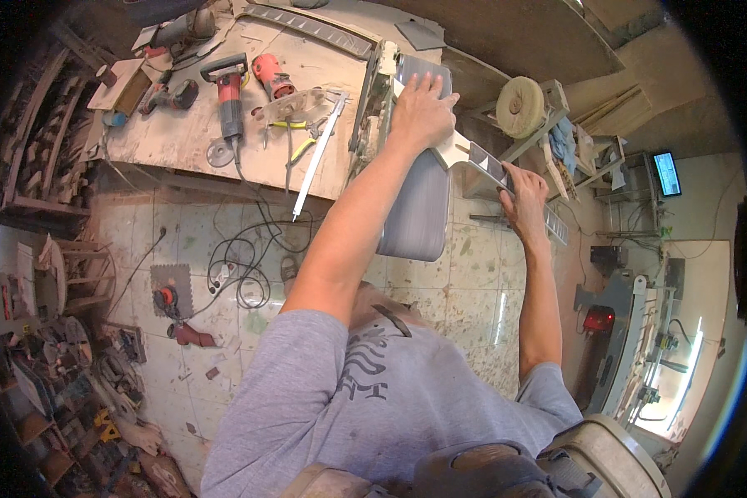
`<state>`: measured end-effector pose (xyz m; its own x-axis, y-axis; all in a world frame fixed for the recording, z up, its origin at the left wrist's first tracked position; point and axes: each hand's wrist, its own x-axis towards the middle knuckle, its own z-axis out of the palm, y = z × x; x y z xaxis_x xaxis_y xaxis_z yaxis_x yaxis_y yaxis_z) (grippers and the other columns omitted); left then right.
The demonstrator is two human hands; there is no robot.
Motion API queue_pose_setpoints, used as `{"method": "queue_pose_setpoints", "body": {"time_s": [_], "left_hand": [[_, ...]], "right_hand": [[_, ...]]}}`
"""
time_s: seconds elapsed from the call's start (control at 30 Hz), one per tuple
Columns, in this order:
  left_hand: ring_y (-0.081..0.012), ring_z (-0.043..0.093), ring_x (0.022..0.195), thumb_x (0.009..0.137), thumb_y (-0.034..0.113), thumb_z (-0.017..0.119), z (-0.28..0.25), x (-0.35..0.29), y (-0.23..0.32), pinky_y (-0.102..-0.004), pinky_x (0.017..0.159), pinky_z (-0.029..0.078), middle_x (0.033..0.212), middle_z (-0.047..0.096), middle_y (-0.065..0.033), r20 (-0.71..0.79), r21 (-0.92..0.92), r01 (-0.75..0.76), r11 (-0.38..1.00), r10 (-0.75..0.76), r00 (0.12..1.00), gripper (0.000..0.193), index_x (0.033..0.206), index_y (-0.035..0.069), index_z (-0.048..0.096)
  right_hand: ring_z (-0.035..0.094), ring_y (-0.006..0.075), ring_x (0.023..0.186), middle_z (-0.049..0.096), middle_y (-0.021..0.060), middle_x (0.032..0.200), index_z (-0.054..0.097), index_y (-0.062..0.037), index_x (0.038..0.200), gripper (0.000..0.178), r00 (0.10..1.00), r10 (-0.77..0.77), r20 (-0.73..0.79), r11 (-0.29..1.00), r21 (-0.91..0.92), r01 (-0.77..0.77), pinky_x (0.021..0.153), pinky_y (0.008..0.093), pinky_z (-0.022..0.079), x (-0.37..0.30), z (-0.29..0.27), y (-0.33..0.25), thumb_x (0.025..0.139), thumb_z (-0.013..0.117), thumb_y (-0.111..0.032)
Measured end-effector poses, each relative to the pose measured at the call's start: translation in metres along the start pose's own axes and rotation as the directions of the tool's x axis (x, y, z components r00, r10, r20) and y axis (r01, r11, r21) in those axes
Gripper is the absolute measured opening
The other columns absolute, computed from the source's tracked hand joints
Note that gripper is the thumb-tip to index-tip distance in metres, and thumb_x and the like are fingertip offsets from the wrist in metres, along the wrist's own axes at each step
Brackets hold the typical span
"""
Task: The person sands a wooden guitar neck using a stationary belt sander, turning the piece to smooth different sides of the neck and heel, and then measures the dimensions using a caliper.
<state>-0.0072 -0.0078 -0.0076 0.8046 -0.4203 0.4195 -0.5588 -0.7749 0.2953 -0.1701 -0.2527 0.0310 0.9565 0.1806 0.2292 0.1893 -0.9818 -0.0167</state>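
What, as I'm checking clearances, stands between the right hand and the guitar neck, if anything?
Nothing visible: the right hand grips the guitar neck directly. The left hand lies over its wide cream end, which overlaps the grey sanding belt in view.

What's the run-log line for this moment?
left hand: laid on pale piece | beneath piece: grey belt | right hand: gripping its slim dark section

Underfoot, a pale tiled floor (473, 286), dusty and stained. To the upper left, a wooden surface (183, 137), with a dark rack (41, 124) beyond its left end. At lower left, crowded shelves (37, 427). On the right, a pale wall (695, 207), a glowing screen (666, 173) and a panel (710, 274) streaked with light.
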Motion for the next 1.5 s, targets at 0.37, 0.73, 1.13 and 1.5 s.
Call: {"method": "queue_pose_setpoints", "body": {"time_s": [0.37,0.73,1.13,1.5], "left_hand": [[-0.0340,0.035,0.154,0.097,0.029,0.049,-0.004,0.000,-0.003,-0.0494,0.129,0.020,0.163,0.042,-0.0179,0.025,-0.004,-0.006,1.000,0.006,1.000,0.053,0.149,0.022,0.060],[-0.0346,0.036,0.153,0.097,0.027,0.047,0.000,0.003,-0.001,-0.0496,0.129,0.021,0.163,0.043,-0.0182,0.038,-0.002,-0.004,1.000,0.004,0.999,0.054,0.150,0.023,0.059],[-0.0351,0.036,0.154,0.096,0.027,0.049,-0.006,-0.004,-0.004,-0.0506,0.128,0.022,0.163,0.042,-0.0197,-0.001,-0.015,-0.018,1.000,0.018,1.000,0.054,0.150,0.027,0.059],[-0.0362,0.032,0.155,0.098,0.027,0.048,-0.005,0.002,-0.004,-0.0564,0.127,0.020,0.165,0.037,-0.0217,0.007,0.040,-0.038,0.998,0.038,0.999,0.057,0.154,0.034,0.053]], "right_hand": [[0.055,0.0284,0.128,0.065,0.0084,0.133,0.056,-0.0131,0.143,0.067,1.000,0.012,-0.004,1.000,0.015,-0.012,0.115,0.0473,0.030,0.000,-0.002,-0.004,0.080,0.075,-0.005],[0.055,0.0282,0.128,0.065,0.0079,0.134,0.056,-0.0131,0.142,0.066,1.000,0.009,-0.004,1.000,0.029,-0.009,0.116,0.0473,0.029,-0.001,0.000,0.003,0.080,0.076,-0.004],[0.056,0.0281,0.127,0.065,0.0086,0.133,0.056,-0.0131,0.143,0.065,1.000,0.000,-0.010,0.999,0.051,0.000,0.115,0.0476,0.031,-0.001,-0.001,-0.001,0.081,0.075,-0.004],[0.055,0.0280,0.128,0.065,0.0086,0.134,0.056,-0.0131,0.143,0.065,1.000,-0.003,-0.020,0.999,0.049,0.004,0.115,0.0476,0.030,0.002,0.002,0.004,0.081,0.075,-0.005]]}}
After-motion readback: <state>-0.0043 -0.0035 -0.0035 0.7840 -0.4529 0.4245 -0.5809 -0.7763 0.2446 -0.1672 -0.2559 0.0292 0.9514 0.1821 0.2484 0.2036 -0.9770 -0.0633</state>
